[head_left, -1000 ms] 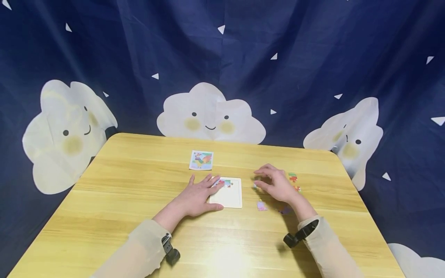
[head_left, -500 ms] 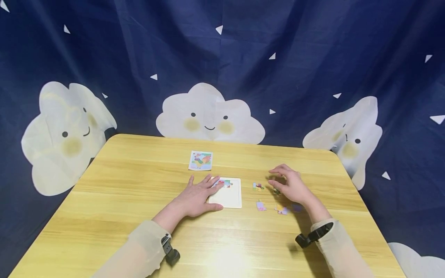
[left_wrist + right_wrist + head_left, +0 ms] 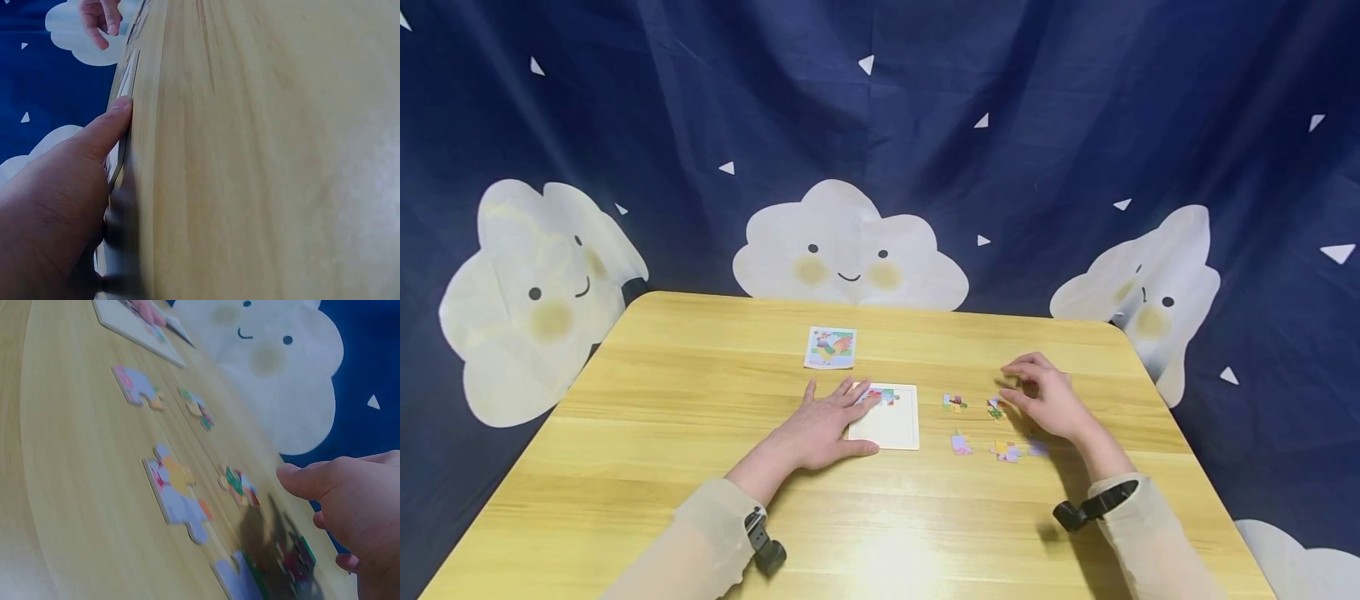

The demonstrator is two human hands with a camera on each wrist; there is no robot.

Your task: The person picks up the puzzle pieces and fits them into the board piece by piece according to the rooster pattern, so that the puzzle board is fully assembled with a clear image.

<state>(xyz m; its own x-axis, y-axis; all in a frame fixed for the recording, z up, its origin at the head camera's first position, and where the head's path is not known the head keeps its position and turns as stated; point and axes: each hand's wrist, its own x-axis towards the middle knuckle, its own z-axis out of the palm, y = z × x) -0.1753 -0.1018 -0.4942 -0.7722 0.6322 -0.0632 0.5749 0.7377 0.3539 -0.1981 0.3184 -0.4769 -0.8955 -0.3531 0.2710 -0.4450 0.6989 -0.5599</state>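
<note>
Left hand [image 3: 823, 427] spread flat on the white board [image 3: 897, 430] mid-frame; right hand [image 3: 1051, 402], fingers kinda loosely parted, by puzzle pieces [image 3: 1006, 451] center-right.

No words, labels, brands or numbers can be read. Only coloured artwork shows on the puzzle pieces [image 3: 1005, 452], right of centre in the head view, and the picture card [image 3: 831, 347], left of centre.

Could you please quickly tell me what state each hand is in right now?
Left hand: open and spread, resting on the white tray.
Right hand: open, loosely bent near the puzzle pieces, with nothing visibly held.
</note>
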